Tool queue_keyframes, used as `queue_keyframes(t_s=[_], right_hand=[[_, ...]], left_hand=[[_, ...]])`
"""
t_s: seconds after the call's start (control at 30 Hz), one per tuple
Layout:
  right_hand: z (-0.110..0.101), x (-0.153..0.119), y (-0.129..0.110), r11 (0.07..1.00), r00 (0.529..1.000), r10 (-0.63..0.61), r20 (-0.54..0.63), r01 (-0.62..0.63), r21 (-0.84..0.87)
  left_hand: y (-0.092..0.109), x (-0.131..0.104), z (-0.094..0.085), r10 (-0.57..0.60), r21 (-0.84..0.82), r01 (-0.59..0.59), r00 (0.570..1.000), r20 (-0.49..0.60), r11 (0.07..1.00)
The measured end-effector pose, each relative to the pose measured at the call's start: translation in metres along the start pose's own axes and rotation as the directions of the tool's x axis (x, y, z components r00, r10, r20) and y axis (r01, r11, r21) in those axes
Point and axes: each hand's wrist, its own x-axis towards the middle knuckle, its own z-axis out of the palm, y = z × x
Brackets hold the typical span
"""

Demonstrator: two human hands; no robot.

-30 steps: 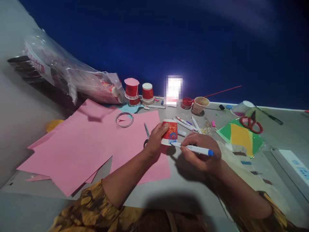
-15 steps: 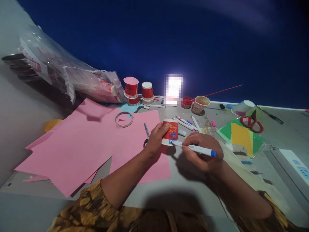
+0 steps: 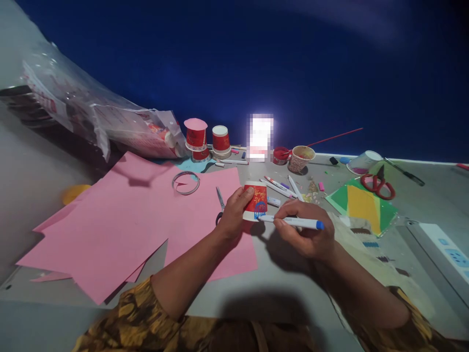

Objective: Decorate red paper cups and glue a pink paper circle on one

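My left hand (image 3: 233,213) is closed round a red and white paper cup (image 3: 250,215), thumb across its near left side. Gold writing shows on the red part, and a blue arched drawing with lines inside spreads over the lower right. In my right hand (image 3: 308,227) is a white marker pen (image 3: 298,222) with a blue end, gripped between thumb and fingers. Its tip touches the cup at the blue drawing, or is very close. Small scissors (image 3: 220,198) with black handles lie just left of my left hand, partly hidden by it.
Large pink paper sheets (image 3: 98,220) cover the left, with a tape ring (image 3: 185,183) on them. Behind stand stacked red cups (image 3: 196,134), another cup stack (image 3: 221,139) and a patterned cup (image 3: 301,159). Loose markers (image 3: 278,188), red-handled scissors (image 3: 377,185) and a power strip (image 3: 445,252) lie rightward.
Blue strokes on the cup's lower part look denser. The marker is now held a little flatter. The whole view has shifted slightly; both hands keep their holds.
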Motion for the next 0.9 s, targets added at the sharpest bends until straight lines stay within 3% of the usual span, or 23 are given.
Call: queue_keyframes(t_s=[0.67,0.9], right_hand=[[-0.0010,0.0009,0.0023,0.998,0.998,0.055,0.032,-0.056,0.043],[-0.0033,0.0013,0.0030,0.984,0.989,0.150,-0.005,-0.149,0.102]], left_hand=[[0.0008,-0.0007,0.0009,-0.031,-0.014,0.031,1.000,0.002,0.999],[-0.0020,0.0004,-0.0016,-0.034,-0.050,0.034,0.999,-0.006,0.998]])
